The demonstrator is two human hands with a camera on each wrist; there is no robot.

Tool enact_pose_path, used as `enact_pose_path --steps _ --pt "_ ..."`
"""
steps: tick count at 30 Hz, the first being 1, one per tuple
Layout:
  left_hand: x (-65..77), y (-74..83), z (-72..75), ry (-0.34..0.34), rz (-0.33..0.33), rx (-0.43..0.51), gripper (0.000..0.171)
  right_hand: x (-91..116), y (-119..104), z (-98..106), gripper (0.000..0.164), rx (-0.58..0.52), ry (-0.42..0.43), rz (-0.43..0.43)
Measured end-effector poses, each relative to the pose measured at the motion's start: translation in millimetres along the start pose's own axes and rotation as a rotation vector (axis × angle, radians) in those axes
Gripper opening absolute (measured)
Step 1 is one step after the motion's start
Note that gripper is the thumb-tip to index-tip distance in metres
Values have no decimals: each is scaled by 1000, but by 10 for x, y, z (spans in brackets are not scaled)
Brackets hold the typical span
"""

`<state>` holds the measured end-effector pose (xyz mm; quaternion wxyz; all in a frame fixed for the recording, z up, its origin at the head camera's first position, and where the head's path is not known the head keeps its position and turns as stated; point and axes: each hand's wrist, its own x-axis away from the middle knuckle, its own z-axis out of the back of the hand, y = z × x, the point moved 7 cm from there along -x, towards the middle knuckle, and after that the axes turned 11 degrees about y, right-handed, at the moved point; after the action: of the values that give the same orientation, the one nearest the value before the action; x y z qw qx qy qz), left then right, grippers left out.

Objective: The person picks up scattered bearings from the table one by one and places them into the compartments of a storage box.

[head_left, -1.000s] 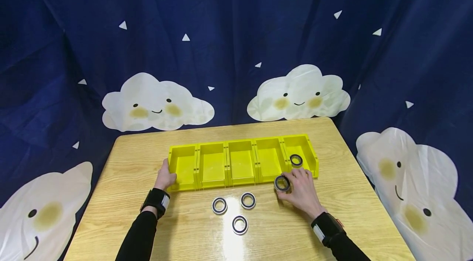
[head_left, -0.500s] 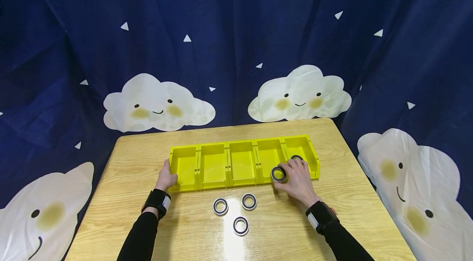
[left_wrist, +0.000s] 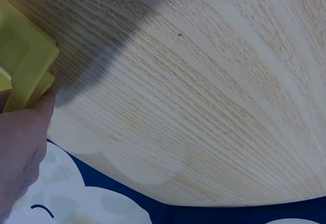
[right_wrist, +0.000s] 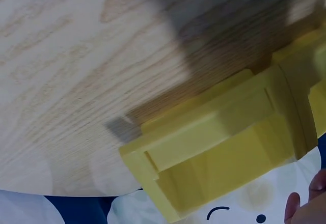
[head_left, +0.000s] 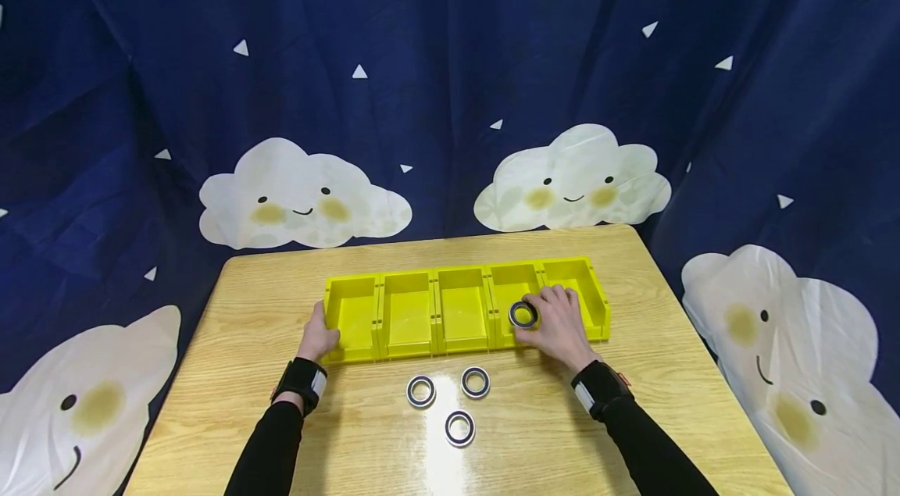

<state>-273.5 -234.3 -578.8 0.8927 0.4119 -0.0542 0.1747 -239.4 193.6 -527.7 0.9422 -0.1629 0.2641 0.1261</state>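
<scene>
My right hand (head_left: 560, 324) pinches a ball bearing (head_left: 513, 315), a metal ring with a dark band, between thumb and fingers. It is over the fourth compartment from the left of a yellow bin row (head_left: 460, 275). My left hand (head_left: 318, 337) grips the row's left end wall, also visible in the left wrist view as a hand (left_wrist: 23, 142) on a yellow corner (left_wrist: 35, 76). In the right wrist view only some fingertips (right_wrist: 293, 206) show, beside the end bin (right_wrist: 214, 142); the held bearing is out of that view.
Three more bearings lie on the wooden table (head_left: 380, 449) before the bins: a left one (head_left: 410, 393), a right one (head_left: 465, 383) and a nearer one (head_left: 448, 429). A dark blue curtain (head_left: 436, 27) with clouds hangs behind the table.
My right hand has carried the bearing left and away from me, from the front of the bins to over the fourth compartment. The bearing in the rightmost compartment is now hidden. My left hand keeps its grip.
</scene>
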Motion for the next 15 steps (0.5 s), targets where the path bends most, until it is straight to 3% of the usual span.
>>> enact_pose_path --steps 15 --pt "18 13 3 16 -7 15 74 -165 8 -157 52 46 -62 -19"
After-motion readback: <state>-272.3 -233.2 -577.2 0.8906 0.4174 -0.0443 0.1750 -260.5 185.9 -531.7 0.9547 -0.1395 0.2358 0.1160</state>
